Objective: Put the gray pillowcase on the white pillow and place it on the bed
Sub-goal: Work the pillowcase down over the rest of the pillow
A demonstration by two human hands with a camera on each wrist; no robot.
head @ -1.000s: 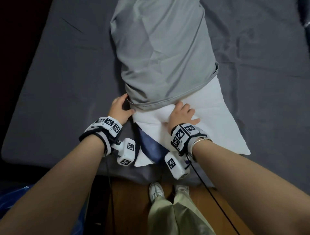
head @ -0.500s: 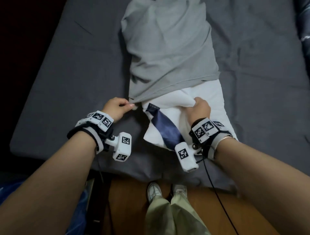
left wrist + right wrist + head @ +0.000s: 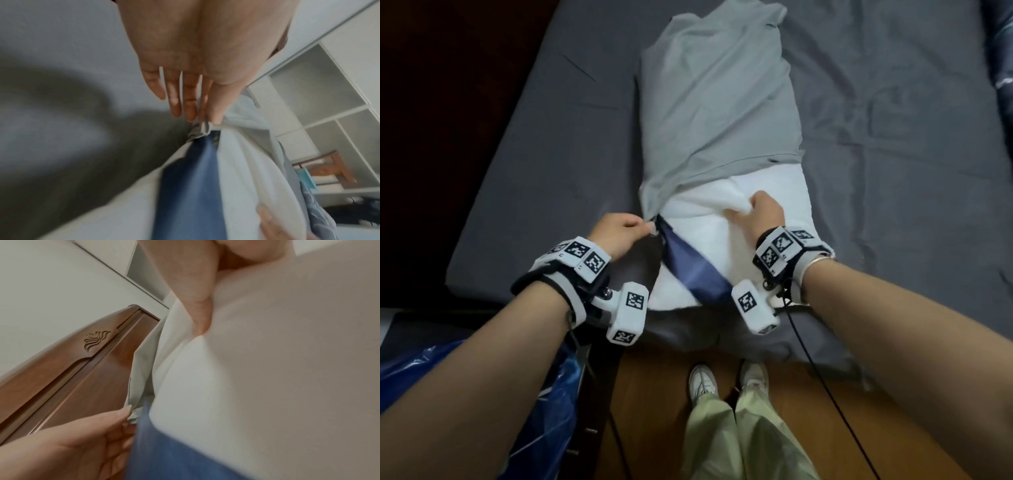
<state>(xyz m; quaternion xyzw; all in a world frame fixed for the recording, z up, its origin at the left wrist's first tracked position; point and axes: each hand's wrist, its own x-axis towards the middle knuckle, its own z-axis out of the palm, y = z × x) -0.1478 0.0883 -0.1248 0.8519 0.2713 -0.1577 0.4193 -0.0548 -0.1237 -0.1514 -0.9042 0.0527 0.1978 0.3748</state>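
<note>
- The gray pillowcase (image 3: 719, 102) lies lengthwise on the bed (image 3: 893, 137), covering the far part of the white pillow (image 3: 722, 240); the near end of the pillow sticks out bare toward the bed's near edge.
- A blue stripe (image 3: 695, 274) runs across the bare part of the pillow, from the pillowcase's left corner toward the near edge.
- The left hand (image 3: 616, 233) pinches the left corner of the pillowcase opening between thumb and fingers (image 3: 191, 110); the bunched gray cloth shows at the fingertips in the left wrist view.
- The right hand (image 3: 767, 212) is clenched on a fold of the white pillow, just below the pillowcase hem, and the fabric puckers around it.
- In the right wrist view the picture is blurred, so which fingers hold the fold is hard to tell.
- A wooden headboard (image 3: 61, 369) with a carved mark shows beyond the pillow.
- White shelves (image 3: 329, 113) stand beside the bed.
- The person's white shoes (image 3: 726, 380) stand on a wooden floor (image 3: 654, 394) at the bed's edge.
</note>
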